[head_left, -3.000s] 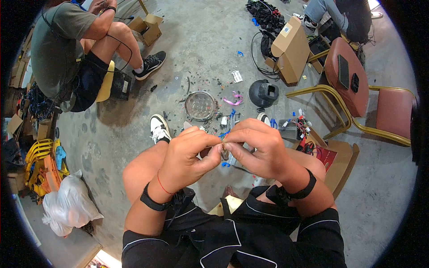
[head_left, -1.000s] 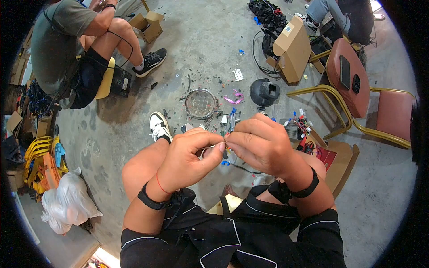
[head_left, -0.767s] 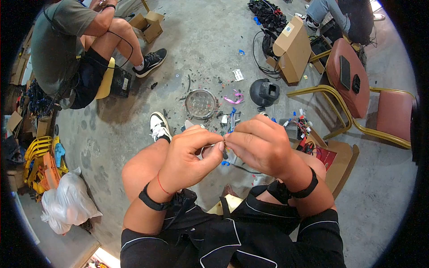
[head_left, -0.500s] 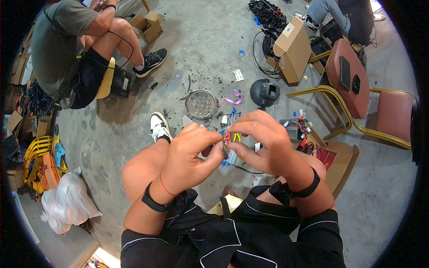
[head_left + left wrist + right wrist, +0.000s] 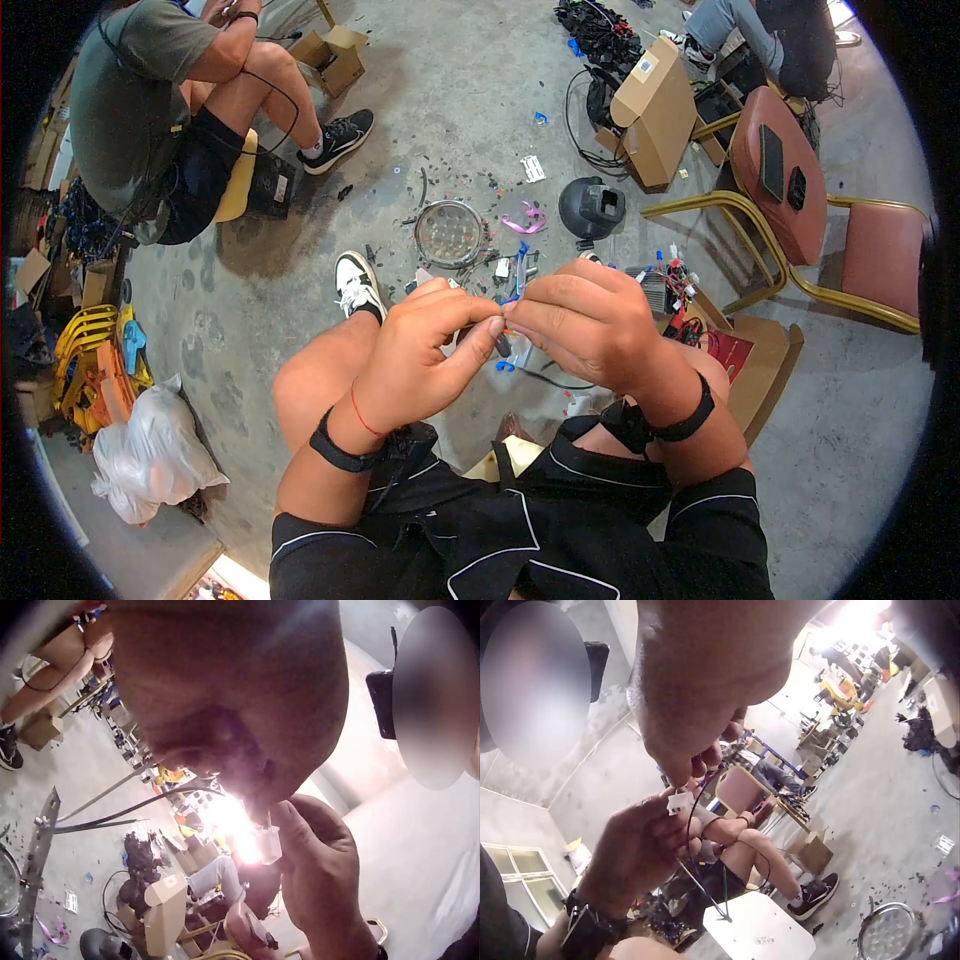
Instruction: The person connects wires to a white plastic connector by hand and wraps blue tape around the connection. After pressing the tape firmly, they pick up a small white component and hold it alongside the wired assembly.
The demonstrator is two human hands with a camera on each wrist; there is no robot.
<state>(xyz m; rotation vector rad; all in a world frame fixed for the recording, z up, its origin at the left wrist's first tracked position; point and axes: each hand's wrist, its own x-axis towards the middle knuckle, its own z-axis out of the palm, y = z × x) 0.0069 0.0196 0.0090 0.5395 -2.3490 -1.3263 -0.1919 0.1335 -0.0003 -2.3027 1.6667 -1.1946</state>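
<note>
Both hands meet in front of my lap, fingertip to fingertip. A small white plug connector (image 5: 679, 803) sits between them, hardly visible from the head view. My left hand (image 5: 425, 340) pinches at it with thumb and index finger. Against its other side, the bent fingers of my right hand (image 5: 585, 320) close in; just what they pinch is hidden. The connector (image 5: 271, 845) shows beside the right thumb in the left wrist view. A thin dark wire (image 5: 692, 851) runs from the hands down to a white panel (image 5: 761, 926) hanging below.
A round glass-like disc (image 5: 448, 234), a black helmet-like piece (image 5: 591, 208) and scattered scraps lie on the floor ahead. At right stand a padded chair (image 5: 785, 165) and a cardboard box (image 5: 650, 115). Another person (image 5: 150, 110) sits at left, near white bags (image 5: 160, 455).
Half a second ago the right fingers were spread, with red and yellow showing between the hands. They have since closed in again at the left fingertips. The left hand has barely moved.
</note>
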